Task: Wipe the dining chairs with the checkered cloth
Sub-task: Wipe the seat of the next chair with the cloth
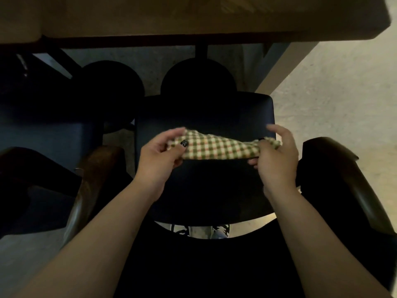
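A green, red and cream checkered cloth (217, 147) is stretched between both hands above the dark seat of a dining chair (204, 186). My left hand (159, 155) pinches the cloth's left end with thumb and fingers. My right hand (277, 153) grips its bunched right end. The chair has dark wooden armrests, one at the left (94, 168) and one at the right (335, 168). Its curved dark backrest (204, 265) lies nearest me, under my forearms.
A wooden table (193, 18) spans the top, its pale leg (279, 67) at the right. Two round dark stools (197, 76) sit under it. A second dark chair (49, 130) stands at the left. Pale floor (343, 100) lies to the right.
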The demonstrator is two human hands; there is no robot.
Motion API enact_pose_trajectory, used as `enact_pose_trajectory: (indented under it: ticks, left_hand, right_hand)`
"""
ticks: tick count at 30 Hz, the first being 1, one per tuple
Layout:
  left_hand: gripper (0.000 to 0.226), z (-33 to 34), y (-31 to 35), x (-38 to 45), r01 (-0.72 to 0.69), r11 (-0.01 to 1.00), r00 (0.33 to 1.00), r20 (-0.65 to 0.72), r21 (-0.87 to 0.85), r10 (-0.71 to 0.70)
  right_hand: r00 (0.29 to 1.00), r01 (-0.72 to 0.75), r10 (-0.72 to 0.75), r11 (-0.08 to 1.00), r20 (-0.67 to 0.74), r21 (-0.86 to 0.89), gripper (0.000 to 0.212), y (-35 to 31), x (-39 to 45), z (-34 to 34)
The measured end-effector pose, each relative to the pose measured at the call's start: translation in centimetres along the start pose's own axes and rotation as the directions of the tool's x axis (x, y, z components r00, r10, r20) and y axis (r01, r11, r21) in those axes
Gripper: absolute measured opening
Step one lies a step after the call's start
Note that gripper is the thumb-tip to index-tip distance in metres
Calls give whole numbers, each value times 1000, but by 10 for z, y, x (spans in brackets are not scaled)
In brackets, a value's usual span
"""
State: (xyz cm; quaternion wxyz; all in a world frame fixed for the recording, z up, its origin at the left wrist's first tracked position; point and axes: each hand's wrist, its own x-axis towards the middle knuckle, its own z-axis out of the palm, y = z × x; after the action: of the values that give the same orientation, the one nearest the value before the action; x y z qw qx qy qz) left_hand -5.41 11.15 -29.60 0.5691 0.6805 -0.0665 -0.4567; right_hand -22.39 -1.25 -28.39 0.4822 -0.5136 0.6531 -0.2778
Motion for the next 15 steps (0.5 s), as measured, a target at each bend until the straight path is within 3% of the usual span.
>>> enact_pose_trajectory:
  ticks: [2, 4, 6, 9, 12, 15]
  left_hand:
    - [38, -2, 1, 0, -15, 998, 998, 54, 63, 11]
    - [56, -5, 2, 2, -73, 958, 993, 113, 279, 43]
    - [71, -8, 1, 2, -148, 815, 984, 164, 561, 66]
    - [54, -11, 0, 1, -233, 644, 971, 138, 728, 195]
    - [22, -11, 6, 2, -174, 715, 975, 18, 677, 221]
    - [29, -8, 10, 2, -87, 810, 983, -82, 580, 165]
  right_hand:
    - [997, 13, -10, 999, 83, -33, 34, -2, 1, -1]
    - [986, -21, 30, 998, 162, -57, 34, -6, 5, -5]
    - [963, -17, 42, 995, 266, -94, 34, -6, 13, -12]
    - [923, 73, 10, 977, 385, -199, 47, -8, 16, -20]
    - [920, 277, -133, 887, 370, -370, 31, -5, 15, -21]
    - [931, 320, -197, 843, 307, -432, 5, -7, 16, -17]
